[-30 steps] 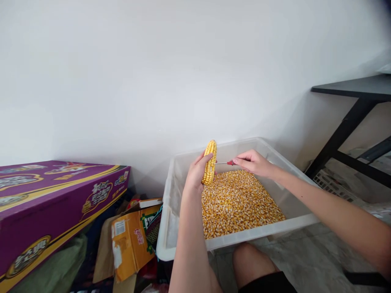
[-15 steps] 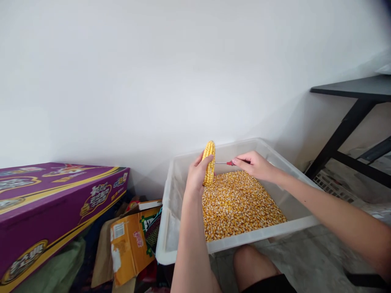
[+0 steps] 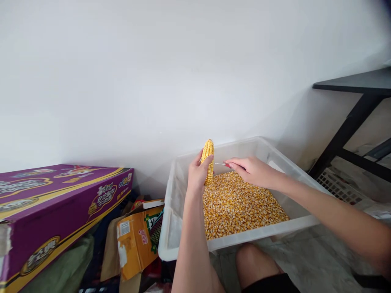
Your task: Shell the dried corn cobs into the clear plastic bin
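Observation:
An upright yellow corn cob (image 3: 208, 156), its kernels in rows, is gripped by my left hand (image 3: 197, 173) above the bin. My right hand (image 3: 249, 170) is closed around the red handle of a screwdriver (image 3: 227, 165). The tool's thin metal shaft points left, and its tip meets the right side of the cob. Beneath both hands, loose corn kernels (image 3: 244, 207) lie heaped in a translucent white plastic bin (image 3: 259, 237). My right palm hides most of the handle.
A large purple carton (image 3: 76, 211) stands at the left, beside a flattened orange cardboard box (image 3: 137, 240). On the right are a black table (image 3: 354, 83) and a white plastic basket (image 3: 339, 187). A white wall (image 3: 183, 73) rises behind the bin.
My right hand has shifted slightly left and down and is turned more over the screwdriver handle. The left hand still holds the cob in nearly the same place. The view has shifted slightly.

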A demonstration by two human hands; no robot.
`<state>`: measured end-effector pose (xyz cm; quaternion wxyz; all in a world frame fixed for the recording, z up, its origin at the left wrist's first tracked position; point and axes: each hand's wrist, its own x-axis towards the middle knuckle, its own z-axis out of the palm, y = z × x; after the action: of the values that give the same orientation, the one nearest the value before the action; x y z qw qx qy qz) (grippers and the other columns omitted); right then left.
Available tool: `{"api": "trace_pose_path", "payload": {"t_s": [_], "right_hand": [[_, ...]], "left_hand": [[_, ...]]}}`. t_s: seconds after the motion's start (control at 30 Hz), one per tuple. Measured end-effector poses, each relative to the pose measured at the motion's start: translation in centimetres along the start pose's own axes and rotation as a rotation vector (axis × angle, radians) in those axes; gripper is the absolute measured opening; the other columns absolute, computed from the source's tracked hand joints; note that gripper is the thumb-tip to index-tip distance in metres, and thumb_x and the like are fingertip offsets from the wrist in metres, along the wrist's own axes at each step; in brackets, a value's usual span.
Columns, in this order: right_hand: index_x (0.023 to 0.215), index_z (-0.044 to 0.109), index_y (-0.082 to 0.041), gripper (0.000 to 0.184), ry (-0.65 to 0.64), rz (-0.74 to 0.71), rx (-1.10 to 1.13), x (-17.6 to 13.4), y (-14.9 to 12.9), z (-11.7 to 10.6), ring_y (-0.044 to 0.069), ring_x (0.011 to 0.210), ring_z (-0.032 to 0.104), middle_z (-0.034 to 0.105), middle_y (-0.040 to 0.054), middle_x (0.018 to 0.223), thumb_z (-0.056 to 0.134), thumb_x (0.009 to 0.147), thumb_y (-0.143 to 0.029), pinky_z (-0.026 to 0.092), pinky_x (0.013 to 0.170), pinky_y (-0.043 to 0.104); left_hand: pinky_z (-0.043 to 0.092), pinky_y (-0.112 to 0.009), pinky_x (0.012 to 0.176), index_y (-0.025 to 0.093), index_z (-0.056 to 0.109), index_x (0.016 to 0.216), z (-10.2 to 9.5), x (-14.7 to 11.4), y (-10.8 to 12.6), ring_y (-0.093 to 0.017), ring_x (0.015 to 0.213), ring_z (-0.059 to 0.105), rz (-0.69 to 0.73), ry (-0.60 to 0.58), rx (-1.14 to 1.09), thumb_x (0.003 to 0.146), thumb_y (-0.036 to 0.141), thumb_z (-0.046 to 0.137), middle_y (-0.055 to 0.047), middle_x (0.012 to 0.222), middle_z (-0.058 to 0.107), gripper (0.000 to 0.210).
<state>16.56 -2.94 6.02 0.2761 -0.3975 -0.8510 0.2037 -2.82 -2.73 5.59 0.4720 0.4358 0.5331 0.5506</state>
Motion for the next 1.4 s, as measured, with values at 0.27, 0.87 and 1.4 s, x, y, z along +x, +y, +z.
{"api": "trace_pose_path", "payload": {"t_s": [0.27, 0.87, 1.4], "right_hand": [[0.141, 0.047, -0.022, 0.048, -0.086, -0.136, -0.07, 0.0, -0.3, 0.6, 0.023, 0.098, 0.06, 0.066, 0.0105, 0.118, 0.036, 0.095, -0.023, 0.043, 0.081, 0.036], [0.139, 0.05, -0.019, 0.047, -0.146, -0.057, 0.25, -0.2, 0.1, -0.5, 0.009, 0.05, 0.045, 0.07, 0.0065, 0.087, 0.039, 0.093, -0.026, 0.033, 0.05, 0.026], [0.136, 0.054, -0.022, 0.05, -0.073, -0.167, -0.081, -0.5, -0.4, -0.5, 0.017, 0.073, 0.057, 0.07, 0.0084, 0.096, 0.039, 0.088, -0.018, 0.038, 0.066, 0.031]], "left_hand": [[0.046, -0.021, 0.044, 0.025, 0.052, 0.131, 0.0, -0.3, 0.0, -0.011, 0.049, 0.06, -0.077, -0.136, -0.021, 0.075, 0.043, 0.066, -0.003, 0.084, 0.065, 0.06], [0.047, -0.021, 0.048, 0.025, 0.053, 0.128, 0.4, -1.3, 1.0, -0.011, 0.055, 0.062, -0.014, -0.214, -0.061, 0.074, 0.04, 0.067, -0.005, 0.093, 0.066, 0.057], [0.046, -0.02, 0.047, 0.025, 0.051, 0.135, 0.5, -0.9, 0.4, -0.01, 0.053, 0.06, 0.028, -0.174, -0.007, 0.073, 0.042, 0.07, -0.005, 0.09, 0.069, 0.067]]}}
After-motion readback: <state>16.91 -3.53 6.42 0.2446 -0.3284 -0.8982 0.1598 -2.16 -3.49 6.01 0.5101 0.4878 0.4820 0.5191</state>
